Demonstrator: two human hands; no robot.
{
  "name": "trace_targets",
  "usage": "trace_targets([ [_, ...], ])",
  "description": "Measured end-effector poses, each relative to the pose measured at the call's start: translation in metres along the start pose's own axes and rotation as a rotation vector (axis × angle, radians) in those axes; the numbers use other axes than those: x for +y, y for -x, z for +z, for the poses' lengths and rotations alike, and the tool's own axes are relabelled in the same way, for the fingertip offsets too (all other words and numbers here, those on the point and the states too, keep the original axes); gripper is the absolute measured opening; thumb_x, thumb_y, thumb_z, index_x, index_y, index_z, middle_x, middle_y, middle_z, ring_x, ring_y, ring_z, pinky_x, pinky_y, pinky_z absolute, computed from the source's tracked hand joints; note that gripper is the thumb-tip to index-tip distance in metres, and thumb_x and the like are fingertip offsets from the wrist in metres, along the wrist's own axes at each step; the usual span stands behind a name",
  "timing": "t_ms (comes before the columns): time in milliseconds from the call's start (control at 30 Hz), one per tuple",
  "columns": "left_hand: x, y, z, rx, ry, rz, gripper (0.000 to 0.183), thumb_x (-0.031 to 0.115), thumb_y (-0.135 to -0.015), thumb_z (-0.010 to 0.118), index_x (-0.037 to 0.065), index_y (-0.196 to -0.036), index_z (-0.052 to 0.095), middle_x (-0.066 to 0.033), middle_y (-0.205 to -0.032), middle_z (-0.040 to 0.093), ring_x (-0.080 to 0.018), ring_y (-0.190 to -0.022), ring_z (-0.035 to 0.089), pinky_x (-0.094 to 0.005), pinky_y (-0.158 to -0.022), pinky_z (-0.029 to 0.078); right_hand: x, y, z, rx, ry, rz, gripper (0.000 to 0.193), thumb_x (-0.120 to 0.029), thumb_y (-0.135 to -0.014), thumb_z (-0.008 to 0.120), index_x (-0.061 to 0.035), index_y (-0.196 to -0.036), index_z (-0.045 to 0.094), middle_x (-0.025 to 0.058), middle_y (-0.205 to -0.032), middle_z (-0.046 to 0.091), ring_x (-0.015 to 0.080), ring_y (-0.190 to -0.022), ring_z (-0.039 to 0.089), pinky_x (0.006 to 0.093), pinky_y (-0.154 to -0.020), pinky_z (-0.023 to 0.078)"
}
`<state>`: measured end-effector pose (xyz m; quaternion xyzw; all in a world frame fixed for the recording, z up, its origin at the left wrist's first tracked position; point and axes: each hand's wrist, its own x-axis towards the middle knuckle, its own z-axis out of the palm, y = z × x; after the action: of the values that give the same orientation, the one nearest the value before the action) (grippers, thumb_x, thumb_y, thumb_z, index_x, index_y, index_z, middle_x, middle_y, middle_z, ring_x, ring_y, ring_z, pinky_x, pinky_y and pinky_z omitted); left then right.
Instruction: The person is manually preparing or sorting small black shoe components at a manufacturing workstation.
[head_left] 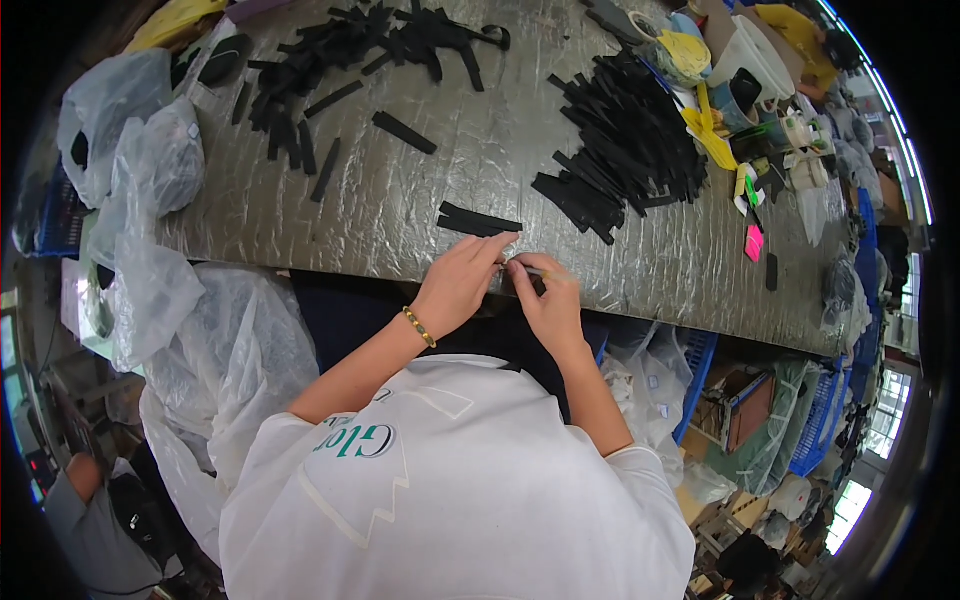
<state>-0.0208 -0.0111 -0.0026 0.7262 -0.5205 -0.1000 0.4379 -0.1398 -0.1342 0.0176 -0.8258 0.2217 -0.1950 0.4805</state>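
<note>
My left hand [461,279], with a beaded bracelet [419,327] on its wrist, is at the table's near edge. Its fingers are together, their tips beside two black fabric strips [481,219] lying almost parallel. My right hand [549,299] meets it from the right, thumb and fingers closed in a pinch around something thin and pale. What lies between the two hands is too small and covered to name. To the right of the strips, a big pile of black strips [640,135] is stacked roughly side by side.
A looser heap of black strips [330,70] spreads over the far left, with single strips around it. Clear plastic bags [150,170] hang at the left edge. Yellow fabric [712,130], a pink tag [754,243] and containers [752,65] stand or lie at the right.
</note>
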Motion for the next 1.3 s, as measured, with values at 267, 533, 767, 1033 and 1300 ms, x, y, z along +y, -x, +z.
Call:
trace_targets([
  [267, 0.0, 0.001, 0.0, -0.009, 0.011, -0.015, 0.047, 0.0, -0.088, 0.059, 0.007, -0.134, 0.052, -0.0112, -0.099, 0.064, -0.031, -0.092, 0.06, -0.0413, -0.08, 0.051, 0.003, -0.005, -0.026, -0.131, 0.184, -0.138, 0.019, 0.005, -0.091, 0.057, 0.001, -0.109, 0.061, 0.0164, -0.108, 0.059, 0.0352, -0.104, 0.059, 0.0387, -0.092, 0.047],
  [533, 0.003, -0.003, -0.009, 0.119, 0.004, 0.102, 0.024, 0.005, -0.088, 0.065, 0.005, -0.112, 0.06, -0.0099, -0.105, 0.066, -0.0306, -0.101, 0.061, -0.0394, -0.085, 0.051, 0.017, -0.014, -0.037, -0.243, 0.251, -0.227, 0.028, 0.005, -0.086, 0.065, -0.0017, -0.113, 0.059, 0.0147, -0.113, 0.052, 0.0348, -0.108, 0.055, 0.0391, -0.093, 0.045],
  [767, -0.005, 0.006, -0.037, 0.104, 0.051, 0.014, 0.012, 0.004, -0.087, 0.067, 0.003, -0.097, 0.063, -0.0106, -0.102, 0.067, -0.0325, -0.097, 0.063, -0.0394, -0.084, 0.051, 0.004, -0.008, -0.034, -0.144, 0.176, -0.216, 0.029, -0.003, -0.086, 0.07, -0.0027, -0.114, 0.062, 0.0141, -0.117, 0.054, 0.0327, -0.105, 0.057, 0.0395, -0.09, 0.047],
  [1033, -0.017, 0.015, -0.052, 0.318, 0.079, -0.114, 0.014, 0.0, -0.082, 0.072, 0.002, -0.095, 0.067, -0.0112, -0.099, 0.069, -0.0301, -0.095, 0.065, -0.0364, -0.084, 0.051, 0.03, 0.005, -0.074, 0.001, 0.621, -0.24, 0.027, -0.013, -0.086, 0.073, -0.0034, -0.111, 0.069, 0.0133, -0.112, 0.06, 0.034, -0.101, 0.059, 0.0409, -0.086, 0.048],
  [1300, -0.013, 0.011, -0.048, 0.412, 0.174, -0.184, 0.013, 0.0, -0.084, 0.072, 0.002, -0.096, 0.067, -0.0106, -0.1, 0.07, -0.0264, -0.095, 0.067, -0.0336, -0.082, 0.052, 0.03, -0.041, -0.018, 0.048, 0.651, -0.588, 0.025, -0.007, -0.08, 0.074, -0.0031, -0.103, 0.066, 0.0091, -0.097, 0.062, 0.0283, -0.087, 0.059, 0.0388, -0.076, 0.046],
])
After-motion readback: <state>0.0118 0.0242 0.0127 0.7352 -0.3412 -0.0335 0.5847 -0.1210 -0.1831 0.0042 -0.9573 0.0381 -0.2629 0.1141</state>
